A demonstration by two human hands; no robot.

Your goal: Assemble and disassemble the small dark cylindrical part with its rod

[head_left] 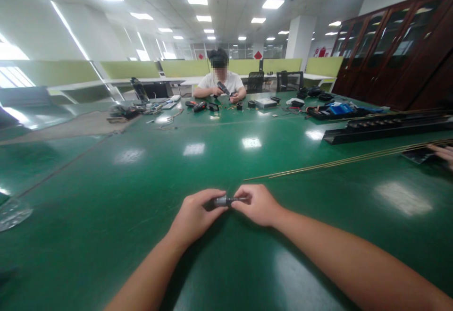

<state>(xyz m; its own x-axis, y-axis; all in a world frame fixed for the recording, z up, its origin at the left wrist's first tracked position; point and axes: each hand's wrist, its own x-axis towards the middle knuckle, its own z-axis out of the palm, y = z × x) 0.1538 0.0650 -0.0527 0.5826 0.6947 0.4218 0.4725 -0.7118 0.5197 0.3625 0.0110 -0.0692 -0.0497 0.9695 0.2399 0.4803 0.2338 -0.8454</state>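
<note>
Just above the green tabletop, my left hand (198,214) is closed around a small grey cylindrical piece (221,201) with a dark collar at its right end. A thin dark shaft (241,199) runs rightward out of that collar. The fingertips of my right hand (256,205) pinch this shaft, so both hands grip the same assembly, held about level. My fingers hide part of it, and its exact kind cannot be made out.
Thin brass-coloured rods (318,163) lie ahead to the right, near a long black channel (385,129). Another person's hand (442,154) shows at the right edge. Across the green table (159,160), a person (221,82) holds a power drill (222,88). Clear plastic (14,214) lies left.
</note>
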